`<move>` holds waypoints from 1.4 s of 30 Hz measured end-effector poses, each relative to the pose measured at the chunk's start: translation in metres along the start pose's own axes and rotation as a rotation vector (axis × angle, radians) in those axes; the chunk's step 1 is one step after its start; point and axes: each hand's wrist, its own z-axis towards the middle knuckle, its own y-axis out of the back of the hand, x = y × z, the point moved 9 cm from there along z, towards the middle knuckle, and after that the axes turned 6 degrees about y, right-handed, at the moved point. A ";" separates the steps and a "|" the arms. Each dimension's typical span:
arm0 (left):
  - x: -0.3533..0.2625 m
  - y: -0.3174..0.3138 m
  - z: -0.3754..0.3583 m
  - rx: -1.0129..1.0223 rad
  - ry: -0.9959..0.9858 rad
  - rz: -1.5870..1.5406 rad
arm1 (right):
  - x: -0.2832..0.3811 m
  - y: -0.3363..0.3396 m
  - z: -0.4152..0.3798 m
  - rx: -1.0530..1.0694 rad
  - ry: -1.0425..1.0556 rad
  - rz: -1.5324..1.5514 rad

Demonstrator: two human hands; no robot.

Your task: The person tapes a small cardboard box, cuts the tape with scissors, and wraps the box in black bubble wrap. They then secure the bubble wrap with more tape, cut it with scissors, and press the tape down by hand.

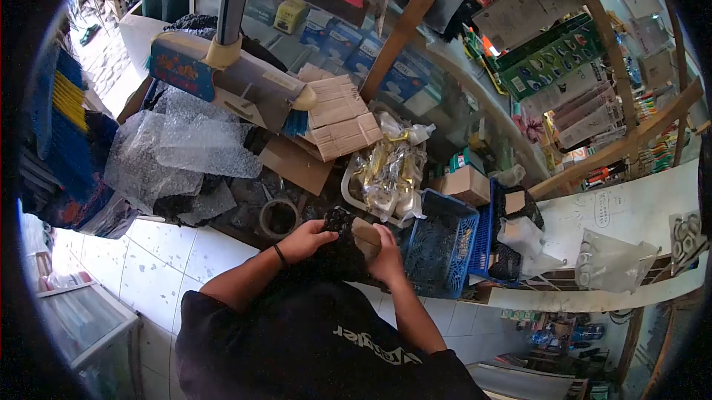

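Note:
Close to my body, both hands are on a small brown cardboard box (366, 235) partly covered in black bubble wrap (339, 223). My left hand (302, 241) is closed on the wrap at the box's left side, thumb on top. On the other side, my right hand (386, 258) grips the bare cardboard end, its fingers partly hidden. More black wrap hangs below the box against my dark shirt. A roll of tape (279, 217) lies on the counter just beyond my left hand.
Clear bubble wrap (182, 137) covers the counter's left part. Flattened cardboard (343, 117) lies mid-counter, beside a white basket (350, 196) of plastic-bagged yellowish items. Blue baskets (443, 240) stand to the right. A glass display case (326, 18) rises behind.

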 end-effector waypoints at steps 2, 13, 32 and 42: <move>0.004 0.006 -0.001 -0.049 0.058 0.017 | -0.005 0.007 -0.007 -0.051 -0.017 0.015; 0.031 0.030 0.032 -0.149 0.160 -0.226 | 0.007 0.114 -0.047 -0.344 -0.084 -0.062; 0.019 0.033 0.035 -0.201 0.105 -0.298 | 0.069 0.115 -0.057 -0.267 0.113 -0.007; 0.005 0.016 0.025 0.050 0.082 -0.160 | 0.073 0.078 -0.048 -0.230 0.222 -0.117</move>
